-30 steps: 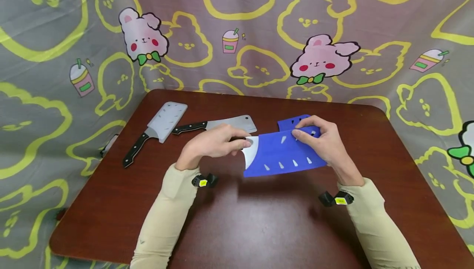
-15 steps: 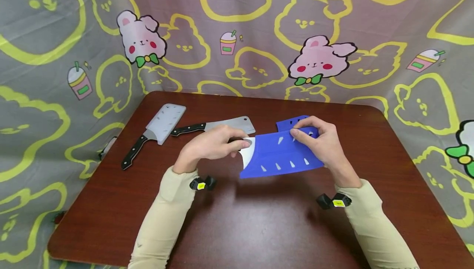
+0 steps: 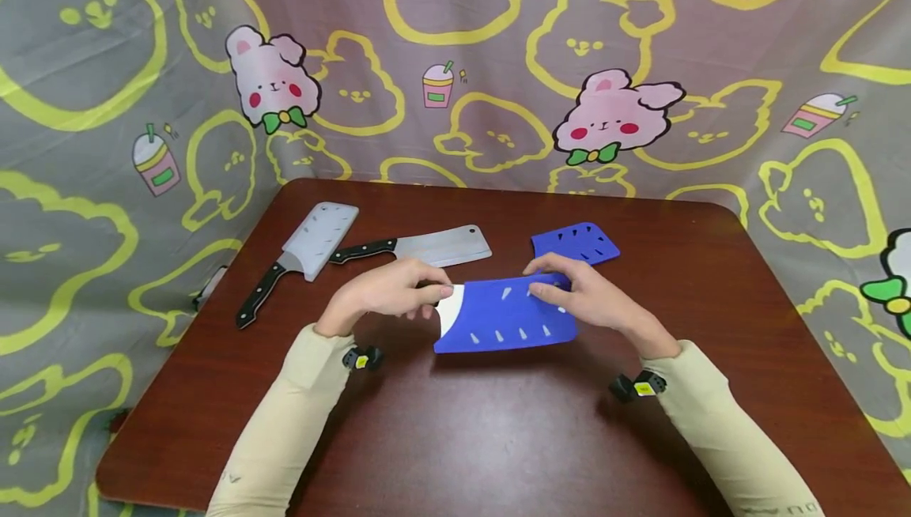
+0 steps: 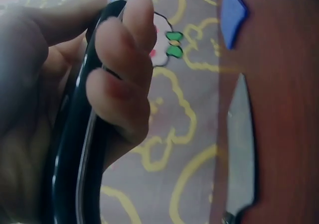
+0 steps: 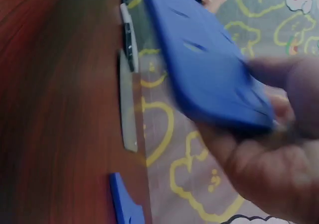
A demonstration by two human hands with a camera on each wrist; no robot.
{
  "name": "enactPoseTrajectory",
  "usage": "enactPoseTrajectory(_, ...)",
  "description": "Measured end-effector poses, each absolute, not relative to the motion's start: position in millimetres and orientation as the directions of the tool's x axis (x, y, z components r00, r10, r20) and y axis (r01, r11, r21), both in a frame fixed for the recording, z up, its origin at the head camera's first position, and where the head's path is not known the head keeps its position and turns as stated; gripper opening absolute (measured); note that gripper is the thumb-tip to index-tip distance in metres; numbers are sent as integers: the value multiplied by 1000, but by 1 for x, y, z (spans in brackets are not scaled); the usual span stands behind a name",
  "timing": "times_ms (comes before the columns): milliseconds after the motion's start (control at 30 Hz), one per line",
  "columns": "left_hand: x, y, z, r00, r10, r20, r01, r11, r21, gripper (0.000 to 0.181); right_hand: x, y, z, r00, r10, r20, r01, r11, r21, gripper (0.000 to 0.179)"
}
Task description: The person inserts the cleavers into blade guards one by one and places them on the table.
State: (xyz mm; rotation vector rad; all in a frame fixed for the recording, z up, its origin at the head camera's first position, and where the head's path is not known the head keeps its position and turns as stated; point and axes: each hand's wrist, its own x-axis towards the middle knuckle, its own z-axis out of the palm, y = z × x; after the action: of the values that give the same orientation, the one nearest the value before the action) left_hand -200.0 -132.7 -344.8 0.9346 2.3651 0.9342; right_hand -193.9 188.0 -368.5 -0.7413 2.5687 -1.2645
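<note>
My left hand (image 3: 387, 289) grips the black handle (image 4: 75, 134) of a cleaver, its fingers curled round it in the left wrist view. A blue blade cover (image 3: 491, 319) with several slots sits over most of the blade. Only a pale strip of the blade (image 3: 448, 310) shows near the handle. My right hand (image 3: 591, 296) pinches the far end of the cover, thumb on the near face and fingers at the top edge and behind. Cleaver and cover are held up level over the table.
On the brown table (image 3: 470, 438), a cleaver in a pale grey cover (image 3: 323, 228) lies at the back left. A bare cleaver (image 3: 444, 246) lies beside it. A second blue cover (image 3: 576, 242) lies behind my right hand. Patterned cloth (image 3: 498, 50) hangs behind the table.
Both hands have moved left and slightly down with the cleaver and its cover. The blue cover on the table, partly hidden before, now shows more fully.
</note>
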Motion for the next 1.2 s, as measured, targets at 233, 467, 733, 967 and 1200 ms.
enactPoseTrajectory(233,-199,-151,-360,-683,703,-196,388,578,718,17,-199,193,-383,-768,-640,-24,-341,440,-831,25)
enactPoseTrajectory(467,-210,-172,-374,-662,714,-228,379,582,720,16,-206,185,-400,-734,-676,-63,-248,354,-902,28)
enactPoseTrajectory(733,-213,-219,-383,-715,641,-279,280,629,725,16,-225,192,-410,-737,-675,-23,-276,332,-902,25)
enactPoseTrajectory(967,-211,-257,-389,-783,513,-352,136,693,708,22,-245,219,-411,-836,-549,-5,-278,431,-859,23)
enactPoseTrajectory(1200,-216,-260,-387,-807,511,-297,266,762,590,23,-262,240,-407,-902,-430,35,-286,537,-794,23)
